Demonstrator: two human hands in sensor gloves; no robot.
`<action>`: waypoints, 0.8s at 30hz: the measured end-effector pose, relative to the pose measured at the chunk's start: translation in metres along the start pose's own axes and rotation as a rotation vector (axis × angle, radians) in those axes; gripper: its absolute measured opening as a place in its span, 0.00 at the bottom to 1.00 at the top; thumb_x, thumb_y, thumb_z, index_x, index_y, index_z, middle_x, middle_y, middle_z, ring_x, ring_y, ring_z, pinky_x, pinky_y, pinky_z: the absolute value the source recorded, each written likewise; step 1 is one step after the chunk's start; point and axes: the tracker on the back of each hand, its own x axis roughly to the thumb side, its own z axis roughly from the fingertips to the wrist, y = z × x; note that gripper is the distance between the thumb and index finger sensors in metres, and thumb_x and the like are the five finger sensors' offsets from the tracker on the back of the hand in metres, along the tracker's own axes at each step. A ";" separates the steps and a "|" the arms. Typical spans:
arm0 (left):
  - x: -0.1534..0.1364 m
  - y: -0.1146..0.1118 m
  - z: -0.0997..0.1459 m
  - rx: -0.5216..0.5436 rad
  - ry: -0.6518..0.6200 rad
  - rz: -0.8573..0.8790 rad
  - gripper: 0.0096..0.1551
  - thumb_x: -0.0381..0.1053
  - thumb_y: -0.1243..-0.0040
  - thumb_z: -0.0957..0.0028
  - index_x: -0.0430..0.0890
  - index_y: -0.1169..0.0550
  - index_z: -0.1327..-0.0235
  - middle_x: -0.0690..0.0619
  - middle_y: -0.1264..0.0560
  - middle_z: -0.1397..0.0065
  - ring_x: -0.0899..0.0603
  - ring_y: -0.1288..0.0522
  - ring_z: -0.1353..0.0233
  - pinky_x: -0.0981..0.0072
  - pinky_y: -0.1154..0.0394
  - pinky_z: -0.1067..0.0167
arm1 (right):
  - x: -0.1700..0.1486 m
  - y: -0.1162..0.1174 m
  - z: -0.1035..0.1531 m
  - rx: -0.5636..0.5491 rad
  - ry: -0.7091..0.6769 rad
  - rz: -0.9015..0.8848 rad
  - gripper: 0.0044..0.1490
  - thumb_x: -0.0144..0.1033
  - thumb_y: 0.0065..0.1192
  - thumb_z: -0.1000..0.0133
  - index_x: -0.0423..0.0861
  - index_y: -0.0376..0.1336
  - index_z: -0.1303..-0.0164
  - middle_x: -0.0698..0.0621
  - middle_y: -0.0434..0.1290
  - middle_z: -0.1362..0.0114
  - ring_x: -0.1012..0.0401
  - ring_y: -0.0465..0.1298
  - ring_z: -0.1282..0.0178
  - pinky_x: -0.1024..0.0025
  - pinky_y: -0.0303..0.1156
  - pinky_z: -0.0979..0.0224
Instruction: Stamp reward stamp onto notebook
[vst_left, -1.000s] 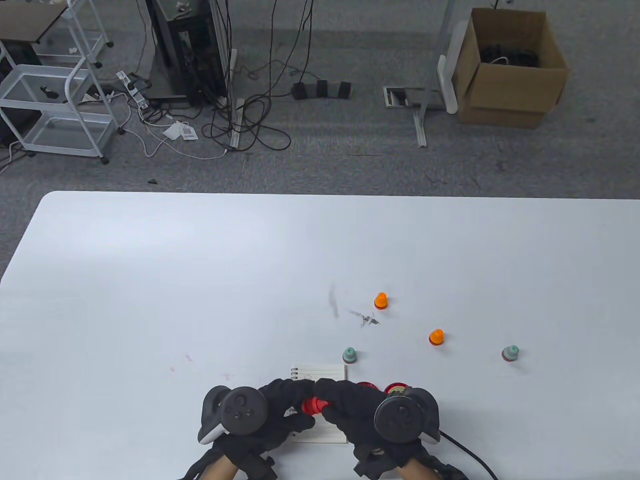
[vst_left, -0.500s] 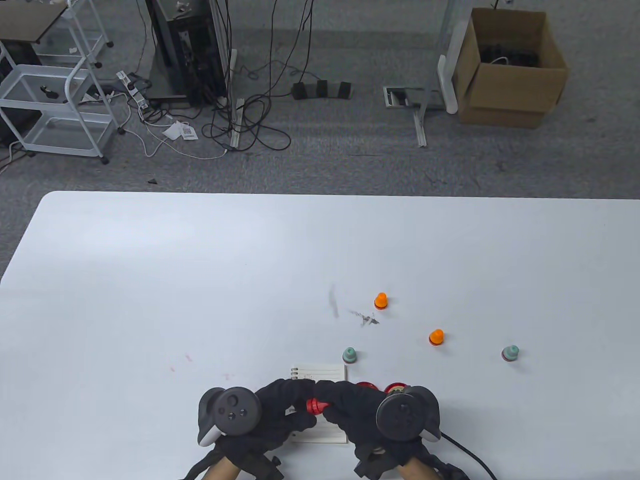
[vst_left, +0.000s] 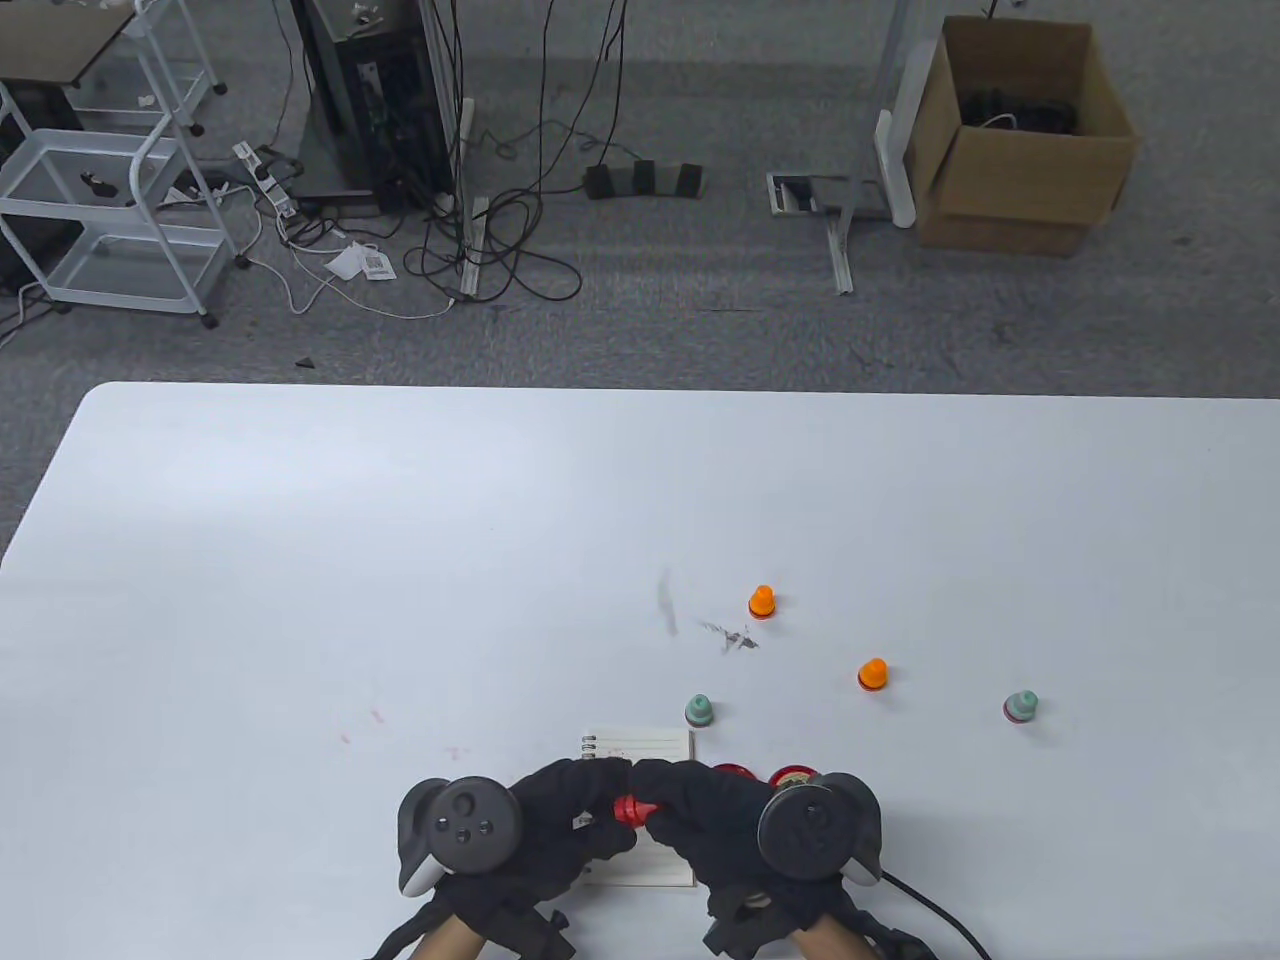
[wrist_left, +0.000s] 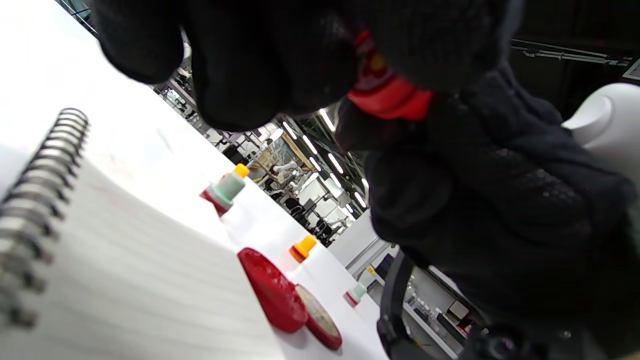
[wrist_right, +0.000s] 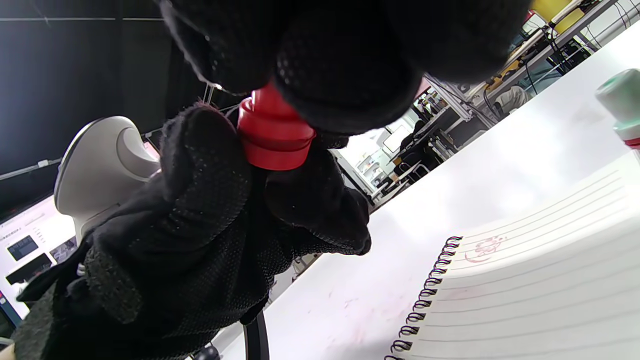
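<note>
Still no change — both hands grip red stamp above notebook.

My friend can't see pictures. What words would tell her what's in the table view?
Two black-gloved hands, left hand and right hand, meet over a small spiral notebook at the near edge of a white table, gripping a red stamp between them. Two orange stamps and two green stamps stand on the table beyond.
</note>
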 end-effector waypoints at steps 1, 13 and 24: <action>0.000 0.000 0.000 0.000 -0.002 -0.001 0.40 0.62 0.37 0.59 0.45 0.25 0.34 0.55 0.17 0.46 0.44 0.17 0.40 0.41 0.24 0.31 | 0.000 0.000 0.000 -0.002 0.000 -0.002 0.32 0.36 0.68 0.53 0.42 0.67 0.37 0.41 0.79 0.44 0.58 0.82 0.64 0.71 0.79 0.60; -0.013 0.025 0.006 -0.020 0.098 -0.399 0.44 0.69 0.44 0.51 0.52 0.31 0.22 0.45 0.25 0.25 0.32 0.28 0.24 0.33 0.33 0.26 | -0.012 -0.019 0.003 -0.125 0.058 0.060 0.32 0.38 0.68 0.52 0.42 0.68 0.37 0.42 0.80 0.45 0.58 0.82 0.65 0.71 0.79 0.61; -0.032 0.059 0.017 -0.047 0.274 -0.851 0.41 0.70 0.46 0.50 0.56 0.30 0.22 0.47 0.30 0.18 0.34 0.32 0.18 0.31 0.35 0.24 | -0.030 -0.114 0.007 -0.317 0.145 0.206 0.30 0.39 0.69 0.51 0.45 0.70 0.37 0.42 0.80 0.44 0.56 0.82 0.63 0.69 0.78 0.59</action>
